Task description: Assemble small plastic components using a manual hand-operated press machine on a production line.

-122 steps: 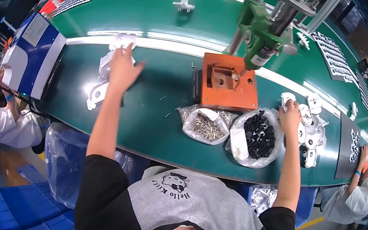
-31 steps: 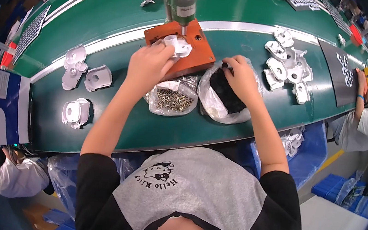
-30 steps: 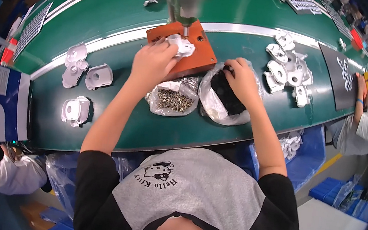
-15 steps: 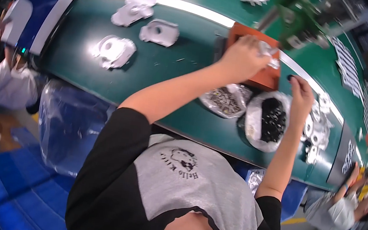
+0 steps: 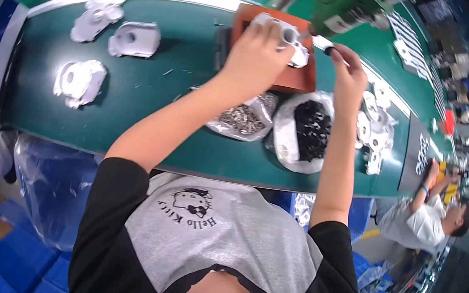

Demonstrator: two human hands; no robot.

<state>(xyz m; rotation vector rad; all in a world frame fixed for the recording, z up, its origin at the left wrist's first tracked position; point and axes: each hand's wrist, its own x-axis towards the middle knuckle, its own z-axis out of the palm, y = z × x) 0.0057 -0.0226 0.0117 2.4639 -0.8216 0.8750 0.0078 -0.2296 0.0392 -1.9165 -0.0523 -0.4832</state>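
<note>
In the head view, we see the left hand at twelve o'clock grasping a white housing on the orange fixture, seemingly to steady it by the green press. Between one and two o'clock, the right hand pinches a small black piece. We judge the open bag of black parts, two o'clock, is placed for easy reach. We notice lettering on the shirt; the press's pale label is too small to read.
</note>
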